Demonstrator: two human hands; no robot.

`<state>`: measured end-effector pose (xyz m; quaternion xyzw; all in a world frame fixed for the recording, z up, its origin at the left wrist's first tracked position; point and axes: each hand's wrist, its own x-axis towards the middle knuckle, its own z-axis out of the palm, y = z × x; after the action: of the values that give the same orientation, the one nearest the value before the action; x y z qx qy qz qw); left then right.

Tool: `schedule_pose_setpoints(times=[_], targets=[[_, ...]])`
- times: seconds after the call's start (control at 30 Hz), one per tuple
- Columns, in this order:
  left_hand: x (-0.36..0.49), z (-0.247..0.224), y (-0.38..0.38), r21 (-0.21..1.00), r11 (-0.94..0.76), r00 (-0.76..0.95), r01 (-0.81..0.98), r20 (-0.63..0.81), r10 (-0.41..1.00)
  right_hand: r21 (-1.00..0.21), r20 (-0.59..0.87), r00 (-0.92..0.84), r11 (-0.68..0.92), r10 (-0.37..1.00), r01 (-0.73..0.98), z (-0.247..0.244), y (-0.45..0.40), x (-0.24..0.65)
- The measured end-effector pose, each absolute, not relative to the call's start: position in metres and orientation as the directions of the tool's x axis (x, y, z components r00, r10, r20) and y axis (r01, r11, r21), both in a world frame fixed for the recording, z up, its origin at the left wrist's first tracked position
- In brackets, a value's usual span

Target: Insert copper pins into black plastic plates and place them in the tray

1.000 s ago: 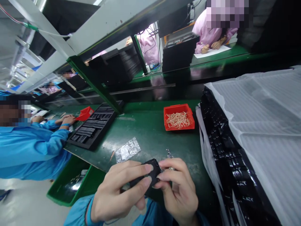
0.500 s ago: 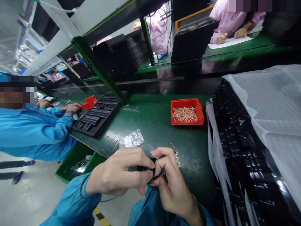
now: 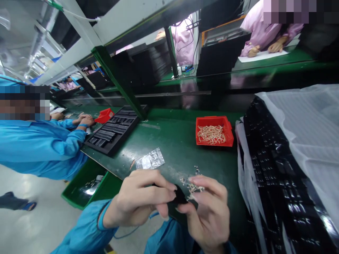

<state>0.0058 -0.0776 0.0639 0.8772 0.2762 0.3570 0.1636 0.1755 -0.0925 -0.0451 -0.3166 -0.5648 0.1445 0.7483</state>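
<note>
My left hand (image 3: 144,194) is closed around a small black part (image 3: 180,195), pinching it between thumb and fingers. Much of the part lies behind those fingers, and its exact kind does not show. At its lower right edge the thumb of my right hand (image 3: 208,208) is close to or touching it; I cannot tell which. The right hand's fingers are spread apart with nothing visible between them. Beyond them, a loose heap of small pale and metallic pieces (image 3: 192,187) lies on the green bench top (image 3: 169,132).
A red bin (image 3: 231,141) holds pale thin pieces. A clear plastic bag (image 3: 156,157) lies left of it. Black trays under white sheeting (image 3: 312,116) stack up at right. A black compartment tray (image 3: 109,150) and a co-worker in blue (image 3: 39,144) are at left, above a green crate (image 3: 70,192).
My right hand has opened and drawn away to the right from the black part, uncovering more of it. My left hand still grips it. The whole view has shifted slightly.
</note>
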Motion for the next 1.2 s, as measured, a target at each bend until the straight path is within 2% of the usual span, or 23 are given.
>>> schedule_pose_setpoints(times=[0.07, 0.13, 0.33, 0.47, 0.6, 0.73, 0.9, 1.07, 1.2], targets=[[0.010, 0.056, -0.089, 0.485, -0.759, 0.524, 0.434, 0.549, 0.651, -0.574, 0.789, 0.432, 0.775, 0.437, 0.265, -0.042, -0.091, 0.173], [0.015, 0.050, -0.098, 0.486, -0.721, 0.478, 0.494, 0.541, 0.692, -0.556, 0.809, 0.435, 0.753, 0.394, 0.351, -0.041, -0.091, 0.173], [0.033, 0.043, -0.111, 0.576, -0.641, 0.346, 0.507, 0.545, 0.764, -0.539, 0.839, 0.356, 0.713, 0.411, 0.448, -0.049, -0.096, 0.179], [0.043, 0.036, -0.111, 0.528, -0.629, 0.311, 0.571, 0.570, 0.760, -0.622, 0.780, 0.362, 0.694, 0.510, 0.363, -0.047, -0.092, 0.182], [0.048, 0.036, -0.109, 0.442, -0.711, 0.402, 0.546, 0.607, 0.686, -0.716, 0.690, 0.375, 0.659, 0.619, 0.230, -0.043, -0.091, 0.182], [0.046, 0.046, -0.103, 0.361, -0.804, 0.570, 0.472, 0.571, 0.591, -0.735, 0.656, 0.413, 0.660, 0.631, 0.159, -0.044, -0.094, 0.181], [0.042, 0.058, -0.099, 0.299, -0.826, 0.616, 0.478, 0.555, 0.558, -0.655, 0.721, 0.443, 0.733, 0.533, 0.185, -0.044, -0.097, 0.182], [0.037, 0.065, -0.101, 0.290, -0.780, 0.537, 0.555, 0.590, 0.602, -0.589, 0.750, 0.474, 0.792, 0.461, 0.161, -0.043, -0.094, 0.182], [0.027, 0.069, -0.107, 0.173, -0.807, 0.619, 0.564, 0.558, 0.552, -0.540, 0.795, 0.454, 0.809, 0.402, 0.230, -0.039, -0.092, 0.181]])
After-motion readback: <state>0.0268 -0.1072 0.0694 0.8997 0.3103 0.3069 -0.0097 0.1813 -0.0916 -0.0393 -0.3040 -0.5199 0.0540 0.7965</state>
